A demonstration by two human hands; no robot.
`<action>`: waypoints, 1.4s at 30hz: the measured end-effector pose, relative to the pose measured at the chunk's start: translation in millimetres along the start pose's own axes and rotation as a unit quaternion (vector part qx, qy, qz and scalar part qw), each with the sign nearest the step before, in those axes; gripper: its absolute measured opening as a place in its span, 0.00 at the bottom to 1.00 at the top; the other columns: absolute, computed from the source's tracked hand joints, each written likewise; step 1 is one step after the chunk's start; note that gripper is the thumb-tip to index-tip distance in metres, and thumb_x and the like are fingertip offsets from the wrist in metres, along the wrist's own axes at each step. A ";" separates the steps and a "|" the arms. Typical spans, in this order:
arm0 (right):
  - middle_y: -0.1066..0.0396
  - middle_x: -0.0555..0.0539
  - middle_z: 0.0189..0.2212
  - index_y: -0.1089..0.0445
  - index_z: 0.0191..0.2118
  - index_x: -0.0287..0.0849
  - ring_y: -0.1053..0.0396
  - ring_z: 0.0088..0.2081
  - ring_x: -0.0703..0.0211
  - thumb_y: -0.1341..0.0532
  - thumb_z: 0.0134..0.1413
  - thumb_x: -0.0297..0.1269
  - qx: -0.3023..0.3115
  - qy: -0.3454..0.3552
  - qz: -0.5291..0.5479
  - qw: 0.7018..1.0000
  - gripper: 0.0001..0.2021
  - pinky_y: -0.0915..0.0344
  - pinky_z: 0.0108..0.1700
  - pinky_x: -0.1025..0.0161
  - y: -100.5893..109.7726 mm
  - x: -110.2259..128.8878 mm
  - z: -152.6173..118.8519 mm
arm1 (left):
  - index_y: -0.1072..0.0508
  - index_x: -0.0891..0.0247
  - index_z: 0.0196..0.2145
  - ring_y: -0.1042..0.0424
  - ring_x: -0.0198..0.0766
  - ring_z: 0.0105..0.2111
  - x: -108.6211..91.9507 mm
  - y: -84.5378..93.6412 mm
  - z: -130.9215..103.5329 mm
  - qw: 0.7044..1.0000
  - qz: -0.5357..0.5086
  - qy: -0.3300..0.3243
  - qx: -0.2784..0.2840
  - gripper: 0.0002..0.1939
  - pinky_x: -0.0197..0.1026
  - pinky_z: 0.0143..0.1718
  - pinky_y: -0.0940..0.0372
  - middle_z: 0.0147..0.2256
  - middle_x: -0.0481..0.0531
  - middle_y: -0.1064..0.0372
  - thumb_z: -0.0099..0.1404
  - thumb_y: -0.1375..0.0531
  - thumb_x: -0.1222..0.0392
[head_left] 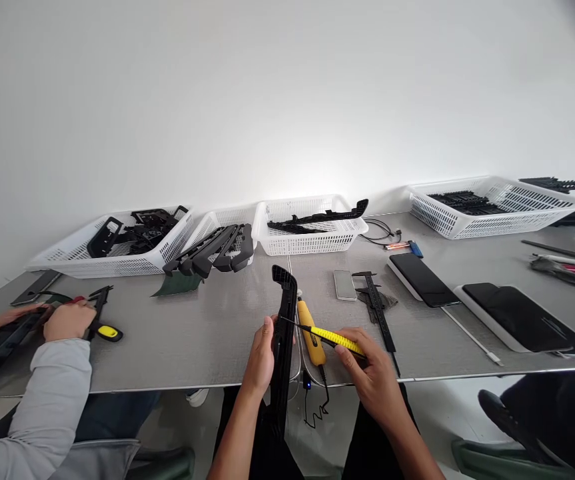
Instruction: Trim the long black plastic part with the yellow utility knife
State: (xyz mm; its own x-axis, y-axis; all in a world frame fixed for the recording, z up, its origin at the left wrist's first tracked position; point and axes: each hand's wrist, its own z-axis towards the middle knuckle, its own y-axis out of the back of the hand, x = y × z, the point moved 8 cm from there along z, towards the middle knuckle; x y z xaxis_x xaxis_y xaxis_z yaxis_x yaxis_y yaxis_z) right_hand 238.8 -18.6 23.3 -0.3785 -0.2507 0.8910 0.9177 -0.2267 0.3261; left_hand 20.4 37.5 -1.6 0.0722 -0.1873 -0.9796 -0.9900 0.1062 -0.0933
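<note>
My left hand (pixel 261 357) is closed around a long black plastic trim piece (pixel 282 353), which stands nearly upright at the table's front edge with its hooked end on top. In my right hand (pixel 374 373) is a yellow-handled craft knife (pixel 336 338), its thin dark blade pointing left and meeting the middle of the trim piece. Whether the blade cuts into the plastic I cannot tell. Just behind the knife, a yellow corded hand tool (pixel 311 333) lies on the table. To its right are a caliper (pixel 378 310) and a small silver rectangular block (pixel 344 285).
White baskets (pixel 312 247) of black parts line the wall; dark trim pieces (pixel 217 250) overhang one. Phone-like black slabs (pixel 424 280) and a white cable (pixel 472 335) lie right. At left, a co-worker's hands (pixel 70 319) work on a black part (pixel 4 343).
</note>
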 end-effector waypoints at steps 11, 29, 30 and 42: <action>0.25 0.42 0.46 0.22 0.48 0.46 0.26 0.47 0.51 0.40 0.70 0.45 -0.057 0.002 -0.025 0.998 0.12 0.29 0.44 0.60 3.8 -1.6 -4.1 | 0.23 0.61 0.41 0.27 0.41 0.35 -6.5 -1.0 -0.7 1.000 0.001 -0.019 -0.007 0.29 0.39 0.35 0.35 0.36 0.53 0.24 0.73 0.47 0.31; 0.25 0.43 0.45 0.22 0.46 0.46 0.26 0.46 0.51 0.39 0.69 0.44 -0.048 -0.005 -0.015 0.999 0.11 0.30 0.44 0.61 3.5 -4.7 -6.5 | 0.25 0.57 0.48 0.28 0.40 0.35 -15.1 -5.8 -2.3 0.999 -0.008 -0.035 0.017 0.19 0.38 0.37 0.35 0.37 0.51 0.24 0.74 0.45 0.42; 0.25 0.43 0.45 0.23 0.47 0.46 0.26 0.46 0.52 0.39 0.69 0.44 -0.050 -0.005 -0.015 0.999 0.11 0.31 0.44 0.61 3.8 -5.1 -6.4 | 0.25 0.58 0.49 0.28 0.40 0.35 -14.4 -5.0 -2.1 0.999 -0.010 -0.036 0.013 0.19 0.38 0.37 0.35 0.37 0.51 0.23 0.74 0.44 0.42; 0.25 0.44 0.44 0.23 0.45 0.46 0.27 0.46 0.53 0.38 0.68 0.43 -0.069 0.002 -0.024 0.997 0.09 0.31 0.47 0.60 7.5 -4.9 -6.2 | 0.29 0.58 0.58 0.27 0.40 0.36 -8.7 -1.5 -0.3 0.999 -0.036 -0.037 0.007 0.21 0.39 0.40 0.34 0.36 0.50 0.23 0.73 0.42 0.47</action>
State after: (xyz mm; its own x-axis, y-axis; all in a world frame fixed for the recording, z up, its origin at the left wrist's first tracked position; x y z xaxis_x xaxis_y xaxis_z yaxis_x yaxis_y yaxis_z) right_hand 246.8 -24.9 19.4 -0.4224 -0.2398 0.8741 0.8732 -0.3661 0.3216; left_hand 21.2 38.8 7.2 0.1526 -0.1230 -0.9806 -0.9802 0.1083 -0.1661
